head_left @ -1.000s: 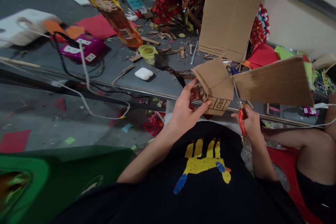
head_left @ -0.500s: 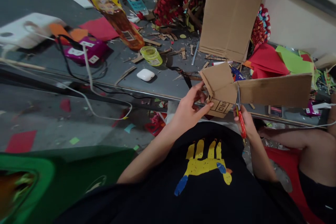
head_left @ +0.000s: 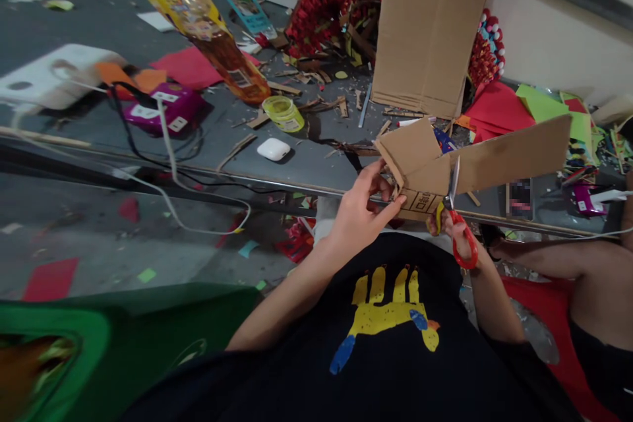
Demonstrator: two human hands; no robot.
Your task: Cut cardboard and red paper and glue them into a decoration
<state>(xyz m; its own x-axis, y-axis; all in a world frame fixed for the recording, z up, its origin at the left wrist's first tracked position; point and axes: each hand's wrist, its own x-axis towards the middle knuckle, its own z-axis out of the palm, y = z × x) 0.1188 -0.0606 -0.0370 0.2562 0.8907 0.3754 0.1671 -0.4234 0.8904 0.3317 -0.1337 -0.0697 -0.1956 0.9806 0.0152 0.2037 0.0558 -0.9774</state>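
Note:
My left hand [head_left: 360,208] grips the left side of a brown cardboard piece [head_left: 425,171], thumb along its printed lower face and fingers behind the folded edge. A long cardboard strip [head_left: 514,153] sticks out to the right from it. In my right hand [head_left: 452,231] is a pair of scissors [head_left: 463,244] with red and yellow handles. Their blades point up at the cardboard, by the place where the strip meets the folded part. The far blade is partly hidden by the cardboard.
Scraps litter the table [head_left: 316,165]. On it are a tilted-looking bottle [head_left: 212,30], a yellow jar [head_left: 283,113], a white earbud case [head_left: 273,149], a purple power cube [head_left: 163,107] and a large cardboard sheet [head_left: 432,33]. A phone [head_left: 519,199] lies near the edge, beside another person's leg [head_left: 558,257].
The scissors have turned and opened, their handles spreading apart. The cardboard strip has tilted up at its right end. My left hand keeps its hold.

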